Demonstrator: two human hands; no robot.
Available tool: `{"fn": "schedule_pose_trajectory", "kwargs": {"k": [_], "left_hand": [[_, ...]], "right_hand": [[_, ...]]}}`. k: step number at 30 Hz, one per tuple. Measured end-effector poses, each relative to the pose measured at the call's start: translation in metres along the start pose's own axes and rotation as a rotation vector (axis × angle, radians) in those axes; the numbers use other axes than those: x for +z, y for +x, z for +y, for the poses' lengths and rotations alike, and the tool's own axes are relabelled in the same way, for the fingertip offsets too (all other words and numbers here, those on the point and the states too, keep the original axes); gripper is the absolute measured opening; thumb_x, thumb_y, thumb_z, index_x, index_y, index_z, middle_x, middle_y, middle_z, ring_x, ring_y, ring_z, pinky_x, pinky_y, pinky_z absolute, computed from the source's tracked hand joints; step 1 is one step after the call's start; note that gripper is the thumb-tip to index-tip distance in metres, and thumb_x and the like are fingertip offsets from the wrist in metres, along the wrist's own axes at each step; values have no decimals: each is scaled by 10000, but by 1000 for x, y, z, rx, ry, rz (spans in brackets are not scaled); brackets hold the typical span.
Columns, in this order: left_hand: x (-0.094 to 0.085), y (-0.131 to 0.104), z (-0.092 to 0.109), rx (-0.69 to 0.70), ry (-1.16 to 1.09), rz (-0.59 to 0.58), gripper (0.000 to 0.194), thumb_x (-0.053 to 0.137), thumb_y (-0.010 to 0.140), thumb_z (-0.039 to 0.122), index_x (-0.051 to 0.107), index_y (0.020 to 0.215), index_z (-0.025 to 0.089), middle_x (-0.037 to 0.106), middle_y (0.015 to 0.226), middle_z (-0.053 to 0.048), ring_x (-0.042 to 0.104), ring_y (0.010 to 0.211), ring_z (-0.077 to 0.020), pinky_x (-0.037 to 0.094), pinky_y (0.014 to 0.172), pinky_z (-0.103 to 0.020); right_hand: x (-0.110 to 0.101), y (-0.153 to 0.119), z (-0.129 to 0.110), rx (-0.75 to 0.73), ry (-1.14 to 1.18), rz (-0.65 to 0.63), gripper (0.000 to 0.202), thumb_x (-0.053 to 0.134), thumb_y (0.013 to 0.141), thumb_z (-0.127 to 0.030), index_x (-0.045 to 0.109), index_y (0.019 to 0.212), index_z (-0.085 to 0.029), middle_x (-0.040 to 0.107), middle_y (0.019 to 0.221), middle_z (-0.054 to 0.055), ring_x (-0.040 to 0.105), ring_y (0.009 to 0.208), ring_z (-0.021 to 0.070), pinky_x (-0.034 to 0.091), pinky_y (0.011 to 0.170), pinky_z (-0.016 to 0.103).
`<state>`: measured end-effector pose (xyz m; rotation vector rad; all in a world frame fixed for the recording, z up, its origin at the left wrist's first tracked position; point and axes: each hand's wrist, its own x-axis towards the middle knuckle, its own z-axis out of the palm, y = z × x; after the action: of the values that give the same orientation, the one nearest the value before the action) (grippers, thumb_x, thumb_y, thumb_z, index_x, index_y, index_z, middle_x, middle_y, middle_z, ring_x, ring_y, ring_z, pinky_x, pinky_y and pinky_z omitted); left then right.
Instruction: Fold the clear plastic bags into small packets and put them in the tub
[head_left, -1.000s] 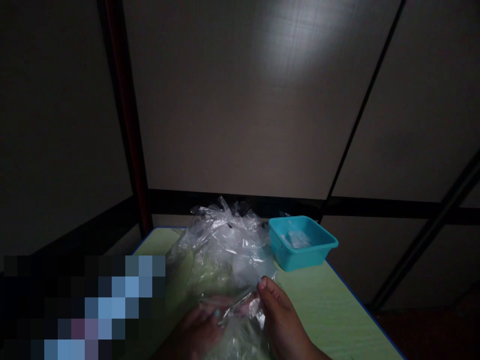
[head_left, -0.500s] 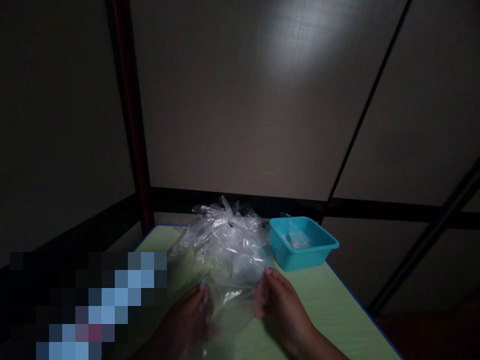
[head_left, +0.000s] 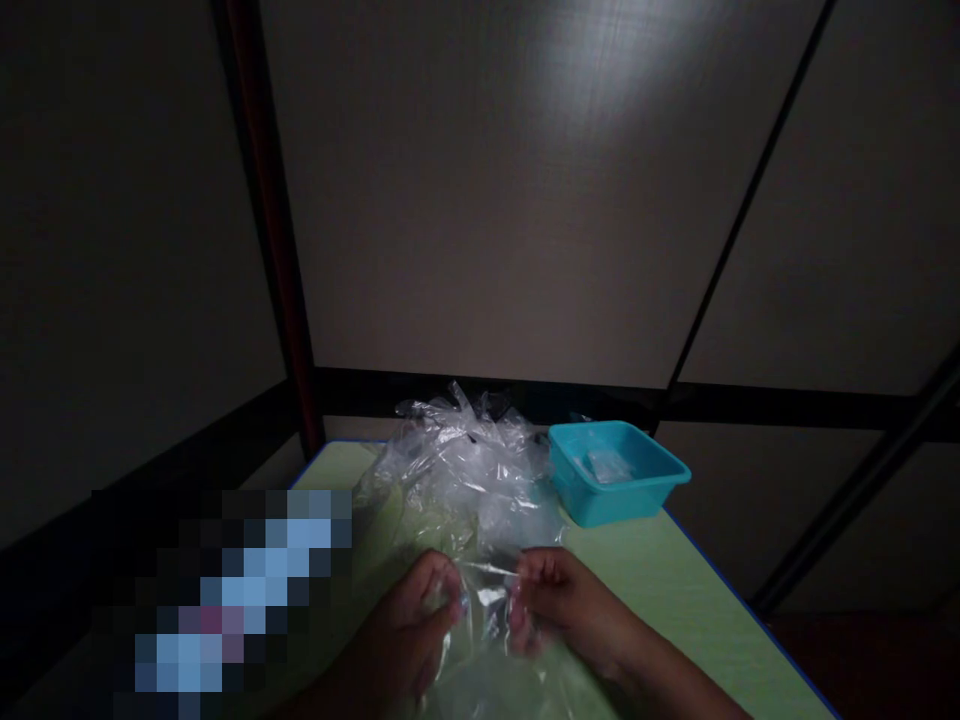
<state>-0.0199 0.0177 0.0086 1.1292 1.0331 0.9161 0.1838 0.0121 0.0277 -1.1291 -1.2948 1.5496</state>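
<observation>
Between my two hands a clear plastic bag point(head_left: 491, 610) is stretched, its upper edge pulled taut. My left hand point(head_left: 424, 610) pinches it on the left with thumb and fingers closed. On the other side my right hand point(head_left: 559, 595) grips it with curled fingers, a little blurred. The bag's lower part hangs toward me over the table. Just beyond my hands lies a crumpled heap of clear plastic bags point(head_left: 472, 470) on the green table point(head_left: 660, 590).
A turquoise basin point(head_left: 619, 500) stands right of the heap, with a small clear packet point(head_left: 607, 465) inside. Behind the table rises a panelled wall point(head_left: 480, 250). Pixelated blocks cover the lower left.
My hands have turned inward and come closer together, pulling the bag's edge taut between them. The whole view has shifted slightly; the heap and basin stay in place on the table.
</observation>
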Motion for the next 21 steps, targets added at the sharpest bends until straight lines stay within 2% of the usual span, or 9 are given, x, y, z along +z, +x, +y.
{"fn": "schedule_pose_trajectory", "kwargs": {"k": [4, 8, 10, 11, 13, 15, 18, 20, 21], "left_hand": [[-14, 13, 6, 162, 174, 55, 281, 692, 604, 154, 602, 868, 192, 631, 907, 11, 518, 495, -78, 379, 438, -168], [-27, 24, 2, 232, 318, 127, 184, 585, 756, 286, 550, 913, 195, 578, 732, 35, 423, 351, -74, 303, 342, -183], [-30, 25, 1, 295, 387, 147, 186, 531, 810, 304, 541, 961, 197, 575, 709, 29, 439, 360, -99, 338, 355, -206], [-31, 23, 1, 343, 424, 156, 182, 523, 821, 301, 546, 969, 197, 597, 765, 4, 504, 430, -125, 398, 410, -227], [-30, 19, 3, 460, 497, 161, 164, 535, 824, 287, 574, 960, 203, 610, 935, -50, 610, 721, -201, 494, 647, -297], [-27, 12, 7, 572, 559, 143, 130, 567, 810, 265, 609, 921, 212, 592, 1031, -68, 554, 985, -258, 432, 883, -361], [-24, 1, 12, 735, 768, -2, 111, 543, 833, 207, 631, 901, 211, 600, 978, -65, 527, 962, -256, 403, 894, -380], [-21, -4, 13, 820, 935, -215, 148, 513, 857, 187, 631, 944, 206, 619, 941, -63, 544, 894, -240, 430, 838, -361], [-19, -5, 13, 850, 991, -336, 165, 520, 863, 202, 633, 984, 203, 635, 965, -70, 556, 897, -242, 440, 838, -356]], "right_hand": [[-22, 4, -1, 38, -161, 50, 390, 695, 660, -514, 485, 622, -188, 535, 462, -59, 508, 395, 107, 428, 422, 231], [-38, -1, -4, 144, -370, 1, 244, 661, 663, -356, 518, 569, -182, 548, 435, -37, 527, 391, 127, 408, 398, 225], [-44, -6, -10, 194, -497, -25, 236, 648, 659, -302, 526, 503, -175, 566, 422, -11, 529, 370, 134, 386, 390, 224], [-47, -8, -14, 213, -562, -24, 259, 646, 664, -299, 520, 474, -176, 566, 410, -2, 524, 350, 139, 375, 385, 228], [-50, -12, -22, 224, -695, 36, 314, 655, 681, -326, 501, 446, -186, 558, 390, 13, 517, 329, 155, 361, 394, 246], [-50, -12, -29, 175, -817, 187, 292, 645, 727, -351, 528, 512, -192, 598, 461, 43, 570, 413, 188, 373, 457, 271], [-40, -11, -33, 49, -965, 447, 189, 572, 822, -350, 599, 733, -186, 669, 698, 113, 631, 666, 248, 392, 594, 312], [-27, -12, -32, -79, -1077, 478, 195, 536, 851, -354, 619, 841, -178, 675, 806, 129, 623, 751, 260, 408, 653, 329], [-20, -13, -30, -170, -1130, 413, 199, 539, 851, -350, 630, 883, -176, 676, 866, 128, 620, 788, 256, 423, 689, 332]]}}
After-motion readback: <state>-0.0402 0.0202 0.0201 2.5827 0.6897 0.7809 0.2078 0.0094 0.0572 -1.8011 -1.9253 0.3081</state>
